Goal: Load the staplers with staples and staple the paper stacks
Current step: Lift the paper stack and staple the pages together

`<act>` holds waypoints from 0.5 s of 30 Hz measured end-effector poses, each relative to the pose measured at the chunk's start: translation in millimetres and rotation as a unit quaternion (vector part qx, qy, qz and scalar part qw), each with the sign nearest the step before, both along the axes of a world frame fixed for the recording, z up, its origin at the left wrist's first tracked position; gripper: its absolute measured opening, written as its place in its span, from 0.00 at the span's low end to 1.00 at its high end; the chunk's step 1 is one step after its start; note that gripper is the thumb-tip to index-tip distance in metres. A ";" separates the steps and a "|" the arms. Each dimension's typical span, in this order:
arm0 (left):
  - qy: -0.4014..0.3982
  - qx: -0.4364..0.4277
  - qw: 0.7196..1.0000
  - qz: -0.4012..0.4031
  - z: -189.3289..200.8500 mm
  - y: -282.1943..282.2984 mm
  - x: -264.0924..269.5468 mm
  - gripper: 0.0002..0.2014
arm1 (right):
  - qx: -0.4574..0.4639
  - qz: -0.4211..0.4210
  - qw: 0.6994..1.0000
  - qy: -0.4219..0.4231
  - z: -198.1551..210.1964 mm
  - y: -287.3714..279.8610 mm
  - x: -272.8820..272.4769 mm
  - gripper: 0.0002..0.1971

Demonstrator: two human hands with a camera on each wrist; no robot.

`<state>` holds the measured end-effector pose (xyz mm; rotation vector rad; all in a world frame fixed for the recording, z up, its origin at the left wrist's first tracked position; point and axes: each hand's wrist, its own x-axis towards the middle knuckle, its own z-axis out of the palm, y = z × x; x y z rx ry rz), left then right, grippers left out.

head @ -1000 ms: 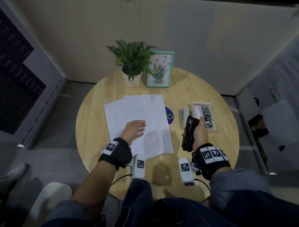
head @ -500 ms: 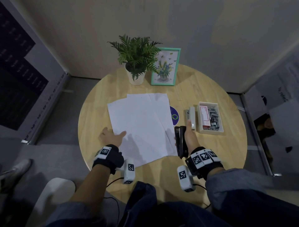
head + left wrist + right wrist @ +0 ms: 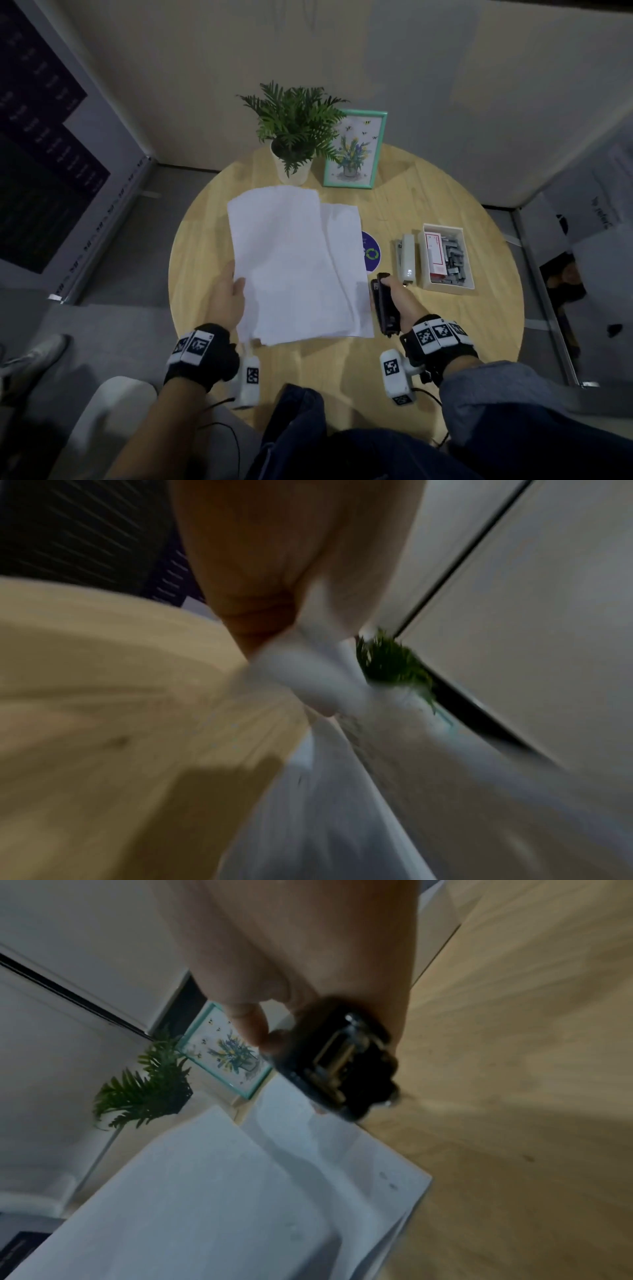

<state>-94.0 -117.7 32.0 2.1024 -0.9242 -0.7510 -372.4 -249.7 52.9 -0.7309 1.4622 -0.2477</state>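
My left hand (image 3: 230, 297) grips the left edge of a white paper stack (image 3: 289, 263) and holds it raised and tilted above the round wooden table (image 3: 462, 329); in the blurred left wrist view the paper stack (image 3: 308, 680) shows pinched under my left hand (image 3: 274, 610). A second sheet pile (image 3: 346, 240) lies flat underneath to the right. My right hand (image 3: 399, 301) holds a black stapler (image 3: 385, 305) just right of the papers; the right wrist view shows the black stapler (image 3: 339, 1064) end-on with metal inside. A white stapler (image 3: 407, 255) lies beside a white box of staples (image 3: 445, 255).
A potted fern (image 3: 294, 130) and a green-framed flower picture (image 3: 354, 150) stand at the table's far edge. A purple round sticker (image 3: 371, 251) peeks out beside the papers. Wall panels surround the table; my knees are at its near edge.
My left hand slid from the middle of the sheets to their left edge and lifted a stack. My right hand lowered the black stapler toward the table beside the papers.
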 end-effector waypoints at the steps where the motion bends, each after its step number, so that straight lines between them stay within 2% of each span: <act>1: -0.001 -0.016 1.000 -0.012 9.3 2.4 6.6 0.20 | -0.012 0.006 1.000 -0.007 1.3 0.7 -3.0 0.16; 5: -0.001 -0.093 0.994 -0.063 47.9 4.1 20.9 0.18 | -0.050 0.030 0.998 -0.037 6.6 4.6 -13.2 0.21; 9: 0.026 -0.155 0.983 -0.098 90.0 -2.3 16.7 0.20 | -0.089 0.121 0.989 -0.004 23.7 9.9 -17.5 0.27; 12: 0.038 -0.182 0.976 -0.117 111.1 -11.9 9.9 0.24 | -0.198 0.187 0.961 0.051 41.2 15.6 -15.4 0.25; 15: 0.045 -0.185 0.972 -0.137 121.1 -23.3 7.2 0.21 | -0.340 0.207 0.914 0.070 49.9 18.4 -11.1 0.25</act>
